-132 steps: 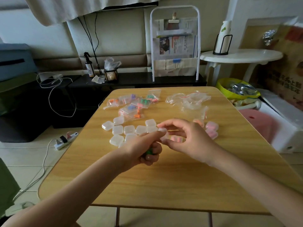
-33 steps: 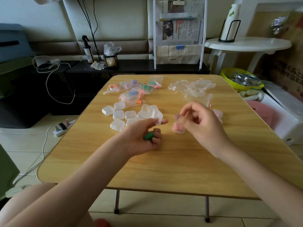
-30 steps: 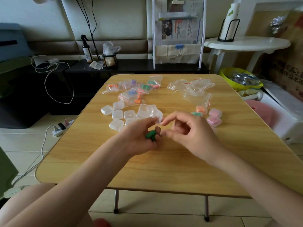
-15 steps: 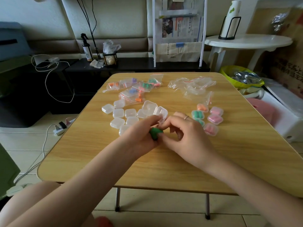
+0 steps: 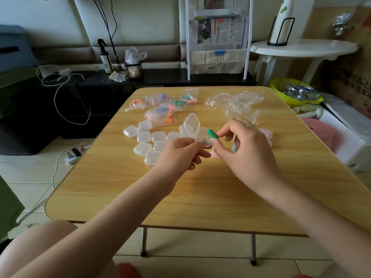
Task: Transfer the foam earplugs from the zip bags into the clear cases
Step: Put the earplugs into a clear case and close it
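Wooden table (image 5: pixel 200 197) | tiled floor (image 5: pixel 30 173) | right grip (image 5: pixel 247 151) pinches green earplug (image 5: pixel 211 134) | left grip (image 5: pixel 178 155) holds open case (image 5: pixel 197 131)

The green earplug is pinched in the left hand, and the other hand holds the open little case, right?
Not quite. The head view shows the green earplug pinched in the right hand, between thumb and finger. It is the left hand that holds the open little case, whose lid stands up.

a home living room: padded sofa back (image 5: pixel 140 27), newspaper rack (image 5: pixel 218 37), folding table (image 5: pixel 200 187) on tiled floor (image 5: pixel 30 173).
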A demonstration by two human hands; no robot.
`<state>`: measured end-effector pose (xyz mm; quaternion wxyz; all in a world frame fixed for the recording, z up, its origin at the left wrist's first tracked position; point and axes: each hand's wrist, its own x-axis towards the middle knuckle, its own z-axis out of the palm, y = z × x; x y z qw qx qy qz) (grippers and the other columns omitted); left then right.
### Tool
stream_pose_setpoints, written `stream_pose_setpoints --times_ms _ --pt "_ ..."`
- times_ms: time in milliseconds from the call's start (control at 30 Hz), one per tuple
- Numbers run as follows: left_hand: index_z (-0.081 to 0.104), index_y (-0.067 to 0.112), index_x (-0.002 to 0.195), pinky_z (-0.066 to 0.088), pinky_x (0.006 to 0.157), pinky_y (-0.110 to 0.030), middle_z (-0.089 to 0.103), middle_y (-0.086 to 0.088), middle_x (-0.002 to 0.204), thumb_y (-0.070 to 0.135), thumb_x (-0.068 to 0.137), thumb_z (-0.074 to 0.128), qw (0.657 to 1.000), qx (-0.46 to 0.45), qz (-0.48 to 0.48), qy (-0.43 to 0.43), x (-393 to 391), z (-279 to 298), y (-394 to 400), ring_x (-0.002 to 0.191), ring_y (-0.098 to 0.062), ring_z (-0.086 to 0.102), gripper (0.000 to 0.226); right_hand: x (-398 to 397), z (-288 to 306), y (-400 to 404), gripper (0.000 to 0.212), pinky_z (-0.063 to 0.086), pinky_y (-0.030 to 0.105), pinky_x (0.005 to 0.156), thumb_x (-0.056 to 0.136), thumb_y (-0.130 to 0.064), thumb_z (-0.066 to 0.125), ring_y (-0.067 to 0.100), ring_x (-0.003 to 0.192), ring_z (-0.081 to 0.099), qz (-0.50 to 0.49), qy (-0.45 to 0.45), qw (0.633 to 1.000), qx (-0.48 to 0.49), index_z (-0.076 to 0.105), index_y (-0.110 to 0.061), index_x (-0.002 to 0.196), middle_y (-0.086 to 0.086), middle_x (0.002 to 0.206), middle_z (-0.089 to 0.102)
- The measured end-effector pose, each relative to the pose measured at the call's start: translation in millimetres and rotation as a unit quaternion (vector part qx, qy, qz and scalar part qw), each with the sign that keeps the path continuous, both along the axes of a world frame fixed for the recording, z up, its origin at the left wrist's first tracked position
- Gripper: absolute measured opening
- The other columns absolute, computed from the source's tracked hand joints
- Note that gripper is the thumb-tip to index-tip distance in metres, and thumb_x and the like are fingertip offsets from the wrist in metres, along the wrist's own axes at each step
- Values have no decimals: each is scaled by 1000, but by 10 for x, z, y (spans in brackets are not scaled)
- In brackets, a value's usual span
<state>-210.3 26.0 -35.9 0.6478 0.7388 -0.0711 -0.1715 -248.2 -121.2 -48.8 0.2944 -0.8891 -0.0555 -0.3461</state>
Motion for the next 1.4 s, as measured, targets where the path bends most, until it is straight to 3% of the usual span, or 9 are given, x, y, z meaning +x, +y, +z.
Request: stream_pose_setpoints --times_ms 133,300,433,600,733,833,967,1233,1400 --pt "70 13 87 41 58 -21 65 5 69 24 95 54 999 20 -38 -30 -34 25 14 55 -4 49 20 15 -24 3 7 41 28 47 83 -25 69 4 62 50 -12 -3 999 -51 64 -20 85 -13 80 47" --pt "67 11 88 39 56 -21 64 4 70 26 98 47 998 -3 -51 -19 -29 40 15 56 -6 48 27 22 -52 -7 8 24 12 45 84 -25 69 -5 53 45 8 -20 999 -43 74 -20 88 -13 77 50" --pt "66 8 84 39 55 -21 63 6 62 26 97 51 999 -18 -29 5 -10 32 21 55 -8 47 26 41 -62 1 19 38 27 52 86 -27 60 -5 54 41 46 -13 998 -41 76 -19 90 -9 74 54" --pt "64 6 81 40 50 -18 63 -2 63 19 98 49 988 -111 -2 112 49 57 26 54 -9 49 26 24 -30 -8 23 40 18 52 89 -25 59 9 55 49 91 -38 995 32 74 -17 103 -6 78 56" --pt "58 4 83 54 52 -21 66 -7 67 18 97 48 965 -182 -7 190 60 60 43 56 -13 64 22 -13 -66 73 13 46 27 66 85 -20 66 10 72 54 126 -78 987 -67 74 -12 90 -4 81 58" --pt "57 6 74 48 42 -19 60 -3 55 18 97 46 960 -186 -20 210 34 74 50 48 -14 61 29 -3 -174 149 20 47 38 71 81 -28 65 18 82 53 117 -63 978 -160 74 -15 94 -1 88 62" --pt "56 9 62 36 35 -17 53 0 48 19 98 44 963 -167 -33 211 28 56 56 39 -12 54 39 -9 -234 195 29 45 38 73 78 -34 64 16 87 49 94 -47 977 -186 73 -19 101 -3 93 61" --pt "60 4 77 56 54 -21 64 -5 59 16 98 44 961 -184 -32 206 49 17 40 54 -13 65 29 41 -208 144 14 45 44 67 80 -18 68 21 78 53 96 -69 987 -110 75 -13 92 -2 84 61" --pt "62 -2 89 58 74 -29 72 -16 79 15 98 46 974 -154 -3 167 105 7 64 75 -23 72 25 68 -49 6 12 38 17 75 81 -20 70 11 76 50 63 -128 989 -47 76 -14 90 -3 78 58"
